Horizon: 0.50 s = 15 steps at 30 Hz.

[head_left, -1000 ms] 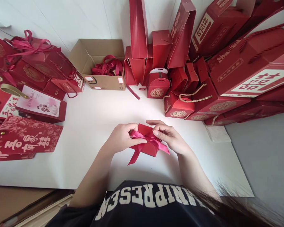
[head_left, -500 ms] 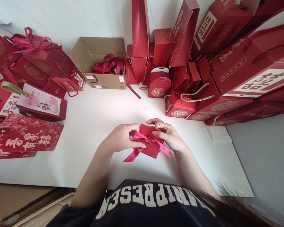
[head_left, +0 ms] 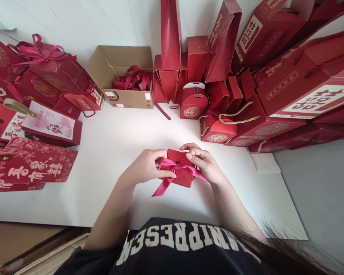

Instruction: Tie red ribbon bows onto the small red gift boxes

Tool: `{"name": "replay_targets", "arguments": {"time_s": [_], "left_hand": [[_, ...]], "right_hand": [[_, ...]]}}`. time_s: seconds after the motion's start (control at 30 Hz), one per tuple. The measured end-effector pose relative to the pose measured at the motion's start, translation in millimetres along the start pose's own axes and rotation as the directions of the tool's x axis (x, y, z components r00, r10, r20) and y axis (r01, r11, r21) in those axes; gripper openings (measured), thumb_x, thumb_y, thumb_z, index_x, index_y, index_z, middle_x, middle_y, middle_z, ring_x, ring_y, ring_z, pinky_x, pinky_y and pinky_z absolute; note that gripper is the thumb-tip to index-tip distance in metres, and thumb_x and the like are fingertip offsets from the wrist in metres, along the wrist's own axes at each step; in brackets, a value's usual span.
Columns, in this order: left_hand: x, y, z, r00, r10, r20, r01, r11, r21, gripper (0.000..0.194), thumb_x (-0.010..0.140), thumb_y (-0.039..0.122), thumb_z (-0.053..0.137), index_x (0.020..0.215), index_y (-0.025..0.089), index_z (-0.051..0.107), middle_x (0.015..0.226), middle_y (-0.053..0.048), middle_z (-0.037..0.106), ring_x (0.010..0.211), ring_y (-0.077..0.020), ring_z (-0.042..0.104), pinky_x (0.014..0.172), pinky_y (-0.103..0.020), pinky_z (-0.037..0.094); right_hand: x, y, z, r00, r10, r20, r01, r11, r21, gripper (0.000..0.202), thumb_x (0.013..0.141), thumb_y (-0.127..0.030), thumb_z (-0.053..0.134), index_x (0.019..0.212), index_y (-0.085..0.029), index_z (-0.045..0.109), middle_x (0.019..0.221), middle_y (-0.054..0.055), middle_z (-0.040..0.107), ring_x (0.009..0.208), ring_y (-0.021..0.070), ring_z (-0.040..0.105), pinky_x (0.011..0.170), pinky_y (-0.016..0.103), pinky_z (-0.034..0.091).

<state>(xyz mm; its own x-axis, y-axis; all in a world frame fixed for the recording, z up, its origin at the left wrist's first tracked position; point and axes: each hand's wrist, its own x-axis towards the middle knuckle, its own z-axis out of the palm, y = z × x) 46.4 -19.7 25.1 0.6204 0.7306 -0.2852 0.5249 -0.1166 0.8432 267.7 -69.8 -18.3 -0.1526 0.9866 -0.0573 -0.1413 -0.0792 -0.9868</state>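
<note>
Left hand (head_left: 149, 165) pinches a small red box (head_left: 181, 180) by its left side, over a white table (head_left: 109, 152); right hand (head_left: 205, 164) curls at its right, grip unclear. Apparently shaping the pink bow (head_left: 177, 167) on top; next calls for evening it.

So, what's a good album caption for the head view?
Left hand grips a red box tied with pink ribbon; right hand touches it.

Dark shirt (head_left: 195, 265), large pale block letters (head_left: 179, 238) across it, dark sleeve (head_left: 86, 261), bare forearms (head_left: 110, 214), long hair (head_left: 286, 258)
</note>
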Motion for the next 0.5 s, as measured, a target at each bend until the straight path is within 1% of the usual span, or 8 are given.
{"name": "replay_targets", "arguments": {"time_s": [0.07, 0.1, 0.17, 0.23, 0.3, 0.37, 0.43, 0.5], "left_hand": [[0.3, -0.2, -0.2, 0.999, 0.033, -0.017, -0.034, 0.998, -0.046, 0.046, 0.067, 0.045, 0.081, 0.068, 0.018, 0.043, 0.060, 0.008, 0.040, 0.055, -0.0072, 0.034, 0.050, -0.022, 0.026], [0.6, -0.4, 0.0, 0.998, 0.056, -0.021, -0.058, 0.996, -0.069, 0.045, 0.070, 0.045, 0.078, 0.068, 0.018, 0.043, 0.060, 0.007, 0.040, 0.054, -0.0071, 0.034, 0.050, -0.022, 0.026], [1.7, -0.8, 1.1, 0.995, 0.097, -0.020, -0.099, 0.989, -0.113, 0.038, 0.083, 0.043, 0.067, 0.067, 0.017, 0.043, 0.060, 0.006, 0.041, 0.054, -0.0071, 0.036, 0.050, -0.022, 0.027], [3.4, -1.3, 2.9, 0.993, 0.117, -0.029, -0.120, 0.983, -0.137, 0.037, 0.092, 0.039, 0.054, 0.065, 0.017, 0.042, 0.060, 0.005, 0.042, 0.054, -0.0072, 0.036, 0.050, -0.022, 0.027], [5.4, -2.1, 4.8, 0.990, 0.130, -0.059, -0.137, 0.981, -0.134, 0.039, 0.094, 0.035, 0.051, 0.062, 0.017, 0.037, 0.058, 0.005, 0.038, 0.053, -0.0069, 0.033, 0.049, -0.023, 0.025], [7.2, -3.2, 6.0, 0.987, 0.139, -0.080, -0.149, 0.981, -0.126, 0.041, 0.092, 0.032, 0.053, 0.060, 0.017, 0.033, 0.056, 0.005, 0.034, 0.051, -0.0064, 0.030, 0.048, -0.023, 0.023], [8.3, -4.7, 6.2, 0.986, 0.141, -0.084, -0.151, 0.980, -0.133, 0.041, 0.091, 0.030, 0.054, 0.059, 0.017, 0.031, 0.054, 0.006, 0.033, 0.050, -0.0060, 0.030, 0.047, -0.023, 0.023], [8.8, -6.1, 6.1, 0.988, 0.132, -0.077, -0.143, 0.979, -0.149, 0.041, 0.091, 0.029, 0.054, 0.059, 0.017, 0.031, 0.052, 0.005, 0.036, 0.048, -0.0058, 0.033, 0.046, -0.022, 0.025]], "right_hand": [[-0.4, -1.6, -1.8, 0.999, -0.039, -0.014, 0.039, 0.998, -0.052, 0.035, 0.093, -0.039, 0.061, 0.065, -0.018, 0.055, 0.116, 0.005, 0.055, 0.097, 0.0178, 0.056, 0.083, 0.030, 0.043], [-0.8, -2.5, -2.7, 0.999, -0.050, -0.016, 0.049, 0.996, -0.070, 0.036, 0.094, -0.040, 0.059, 0.066, -0.018, 0.056, 0.117, 0.006, 0.054, 0.098, 0.0182, 0.056, 0.083, 0.030, 0.043], [-1.8, -3.8, -3.8, 0.999, -0.042, 0.000, 0.042, 0.997, -0.072, 0.036, 0.096, -0.041, 0.055, 0.068, -0.018, 0.058, 0.118, 0.006, 0.054, 0.097, 0.0181, 0.057, 0.082, 0.030, 0.044], [-2.5, -4.3, -4.1, 1.000, -0.009, 0.029, 0.010, 0.999, -0.052, 0.036, 0.096, -0.042, 0.054, 0.070, -0.019, 0.059, 0.117, 0.006, 0.055, 0.092, 0.0171, 0.057, 0.079, 0.030, 0.045], [-2.7, -4.1, -3.8, 0.999, 0.012, 0.045, -0.010, 0.999, -0.043, 0.035, 0.096, -0.042, 0.055, 0.070, -0.018, 0.058, 0.115, 0.005, 0.055, 0.088, 0.0161, 0.057, 0.077, 0.030, 0.045], [-2.5, -3.4, -3.5, 0.999, 0.013, 0.048, -0.011, 0.999, -0.046, 0.035, 0.096, -0.041, 0.055, 0.069, -0.018, 0.058, 0.115, 0.005, 0.055, 0.088, 0.0154, 0.057, 0.078, 0.029, 0.045], [-2.1, -2.3, -3.4, 0.999, -0.003, 0.045, 0.006, 0.998, -0.059, 0.035, 0.096, -0.039, 0.056, 0.068, -0.018, 0.056, 0.114, 0.005, 0.055, 0.089, 0.0153, 0.057, 0.081, 0.029, 0.044], [-1.4, -0.7, -3.5, 0.999, -0.029, 0.044, 0.032, 0.997, -0.069, 0.037, 0.096, -0.037, 0.056, 0.064, -0.018, 0.052, 0.112, 0.004, 0.055, 0.090, 0.0153, 0.056, 0.084, 0.029, 0.043]]}}
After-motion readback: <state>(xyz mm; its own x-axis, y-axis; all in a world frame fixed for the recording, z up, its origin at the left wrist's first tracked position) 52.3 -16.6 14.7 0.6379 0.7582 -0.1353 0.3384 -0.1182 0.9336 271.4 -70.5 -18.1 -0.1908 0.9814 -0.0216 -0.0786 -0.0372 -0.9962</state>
